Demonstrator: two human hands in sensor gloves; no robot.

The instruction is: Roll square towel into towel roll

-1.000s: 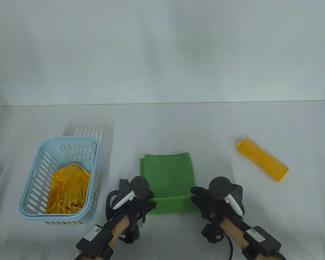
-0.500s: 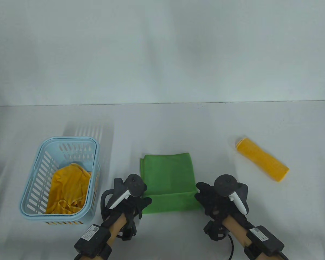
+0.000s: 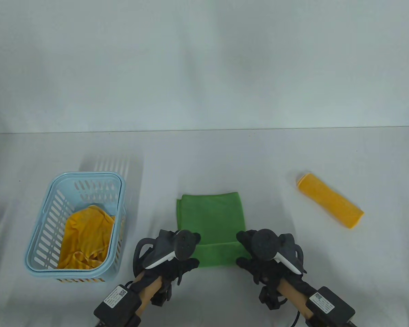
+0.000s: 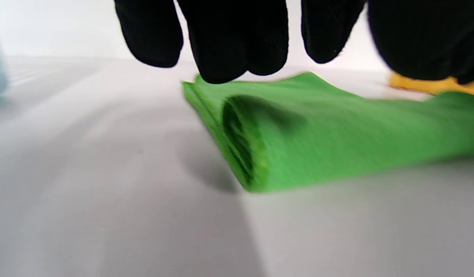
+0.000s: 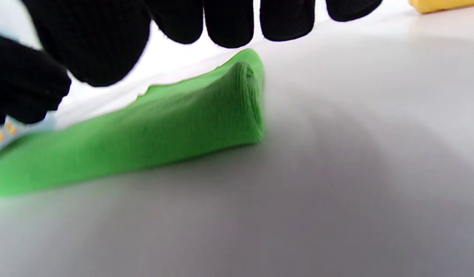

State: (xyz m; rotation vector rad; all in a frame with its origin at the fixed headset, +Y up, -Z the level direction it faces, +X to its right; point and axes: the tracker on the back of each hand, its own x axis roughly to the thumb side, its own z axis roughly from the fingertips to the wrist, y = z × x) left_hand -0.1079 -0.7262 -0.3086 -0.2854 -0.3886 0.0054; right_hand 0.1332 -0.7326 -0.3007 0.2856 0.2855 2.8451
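While the left hand (image 3: 177, 259) and right hand (image 3: 259, 253) curl their fingers over the two ends of the green towel (image 3: 211, 218), its near edge sits rolled on the bench (image 3: 225, 156), between a blue basket (image 3: 37, 235) and a yellow roll (image 3: 329, 200).

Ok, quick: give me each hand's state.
Left hand: fingers above the green towel; grip cannot be told.
Right hand: same, cannot be told.
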